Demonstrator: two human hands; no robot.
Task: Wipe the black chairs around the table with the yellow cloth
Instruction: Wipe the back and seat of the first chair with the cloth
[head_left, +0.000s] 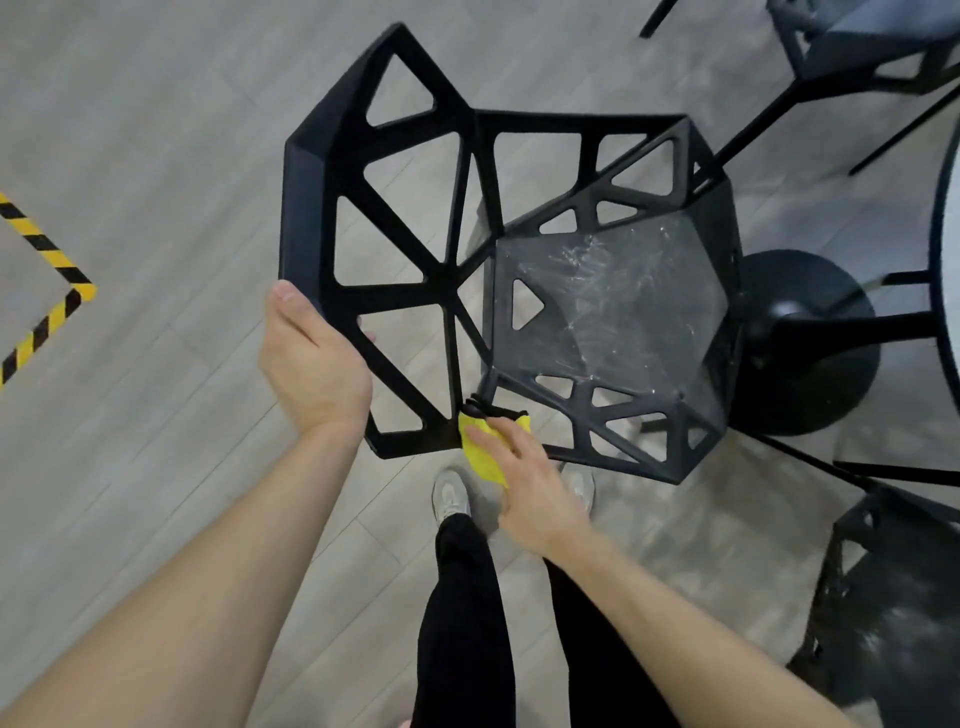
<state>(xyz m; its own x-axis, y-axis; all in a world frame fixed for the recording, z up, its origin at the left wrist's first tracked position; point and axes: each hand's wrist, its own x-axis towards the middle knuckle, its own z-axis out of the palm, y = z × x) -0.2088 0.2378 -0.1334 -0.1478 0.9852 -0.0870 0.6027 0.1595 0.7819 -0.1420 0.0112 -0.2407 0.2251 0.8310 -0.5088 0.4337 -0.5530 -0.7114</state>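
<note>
1. The black chair (519, 270) stands on the floor beside the worktop (948, 249); its rigid open lattice probably lifts easily.
2. The left hand (314, 364) grip clamps the backrest edge, steadying it.
3. The right hand (530, 483) grip presses the soft, bunched yellow cloth (480, 452) against the frame.

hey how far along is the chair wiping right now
Nothing looks finished. In hand: left hand steadies the black chair while right hand presses the yellow cloth on its frame. Left: its smudged seat, plus a dusty-looking second chair.
</note>
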